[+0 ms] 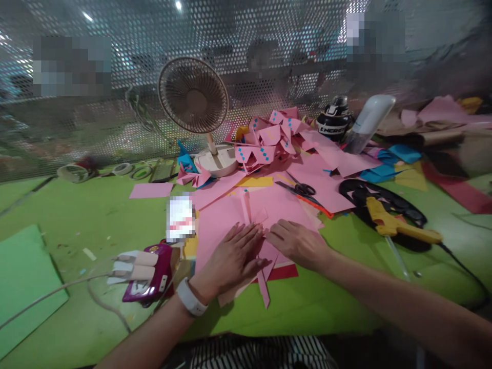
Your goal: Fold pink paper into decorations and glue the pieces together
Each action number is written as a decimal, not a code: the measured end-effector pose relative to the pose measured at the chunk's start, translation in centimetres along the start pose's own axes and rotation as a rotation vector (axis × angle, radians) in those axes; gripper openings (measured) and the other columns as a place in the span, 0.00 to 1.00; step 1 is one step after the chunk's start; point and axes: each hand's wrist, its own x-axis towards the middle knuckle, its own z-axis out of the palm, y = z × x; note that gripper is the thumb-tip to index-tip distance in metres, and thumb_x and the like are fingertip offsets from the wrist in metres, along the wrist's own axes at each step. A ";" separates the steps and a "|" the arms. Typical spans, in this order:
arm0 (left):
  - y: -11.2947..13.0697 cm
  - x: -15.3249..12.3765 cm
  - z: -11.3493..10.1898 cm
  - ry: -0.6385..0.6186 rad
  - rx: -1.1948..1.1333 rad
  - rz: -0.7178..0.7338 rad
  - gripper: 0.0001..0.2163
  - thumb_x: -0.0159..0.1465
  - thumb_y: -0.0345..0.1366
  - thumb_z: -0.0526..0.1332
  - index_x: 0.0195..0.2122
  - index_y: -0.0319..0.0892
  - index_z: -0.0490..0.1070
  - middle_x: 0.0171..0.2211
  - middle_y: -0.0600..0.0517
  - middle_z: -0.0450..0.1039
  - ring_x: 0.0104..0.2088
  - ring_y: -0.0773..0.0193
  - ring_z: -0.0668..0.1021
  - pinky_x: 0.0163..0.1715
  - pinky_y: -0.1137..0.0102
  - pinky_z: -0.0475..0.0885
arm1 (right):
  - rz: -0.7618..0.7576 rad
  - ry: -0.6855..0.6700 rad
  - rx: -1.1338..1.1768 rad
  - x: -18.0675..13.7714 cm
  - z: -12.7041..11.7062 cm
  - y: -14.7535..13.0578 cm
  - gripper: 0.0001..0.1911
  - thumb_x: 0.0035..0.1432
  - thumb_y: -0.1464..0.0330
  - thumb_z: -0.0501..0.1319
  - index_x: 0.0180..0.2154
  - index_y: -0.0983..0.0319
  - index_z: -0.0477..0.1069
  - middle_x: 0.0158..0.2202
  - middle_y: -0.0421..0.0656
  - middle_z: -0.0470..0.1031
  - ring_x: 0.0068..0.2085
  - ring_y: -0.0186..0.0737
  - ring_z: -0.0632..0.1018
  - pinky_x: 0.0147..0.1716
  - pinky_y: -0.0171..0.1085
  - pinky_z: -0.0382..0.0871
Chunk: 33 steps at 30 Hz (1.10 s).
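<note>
My left hand (239, 252) lies nearly flat, fingers stretched out, on folded pink paper (263, 289). A narrow pink tail of that paper sticks out below the hand. Close beside it, my right hand (295, 241) has its fingers bent and pressed together at the paper's upper side; its thumb and the spot it grips are mostly hidden. A thin folded pink strip (245, 206) with a blue mark stands just beyond my fingertips. Under both hands spread larger pink sheets (215, 225), with a red sheet (282, 272) showing at the lower edge.
Black scissors (305, 190) lie beyond my hands. Right are a yellow glue gun (400, 223) and a black tray (353, 192). Left stands a purple power strip (151, 277) with plugs and cables. Behind are a fan (194, 95), folded pink pieces (265, 138) and a black bottle (333, 120).
</note>
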 end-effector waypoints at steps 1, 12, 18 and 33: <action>0.0 0.0 0.0 0.002 0.004 0.000 0.29 0.64 0.53 0.44 0.63 0.43 0.47 0.63 0.49 0.50 0.63 0.61 0.53 0.62 0.60 0.42 | -0.006 0.006 -0.010 0.0 0.0 -0.1 0.13 0.57 0.83 0.51 0.43 0.68 0.65 0.36 0.47 0.70 0.35 0.39 0.70 0.29 0.36 0.69; 0.0 -0.1 0.3 0.009 -0.007 -0.005 0.29 0.64 0.53 0.44 0.62 0.43 0.47 0.62 0.48 0.52 0.62 0.60 0.53 0.61 0.59 0.44 | -0.054 0.042 -0.128 -0.2 -0.4 -0.7 0.14 0.54 0.84 0.51 0.41 0.70 0.66 0.34 0.48 0.71 0.33 0.39 0.70 0.27 0.36 0.69; 0.0 -0.1 0.5 0.022 0.000 -0.002 0.29 0.64 0.52 0.45 0.62 0.41 0.49 0.62 0.47 0.52 0.62 0.59 0.54 0.61 0.58 0.45 | -0.048 0.047 -0.097 -0.4 -0.3 -0.7 0.17 0.54 0.84 0.51 0.46 0.72 0.64 0.37 0.51 0.71 0.36 0.42 0.70 0.29 0.39 0.69; 0.2 0.0 0.2 -0.001 0.016 0.000 0.29 0.65 0.53 0.44 0.62 0.41 0.48 0.63 0.50 0.50 0.63 0.61 0.52 0.61 0.60 0.44 | -0.074 0.031 -0.033 -1.0 0.0 0.1 0.09 0.57 0.78 0.54 0.40 0.67 0.69 0.38 0.48 0.72 0.38 0.41 0.70 0.33 0.39 0.67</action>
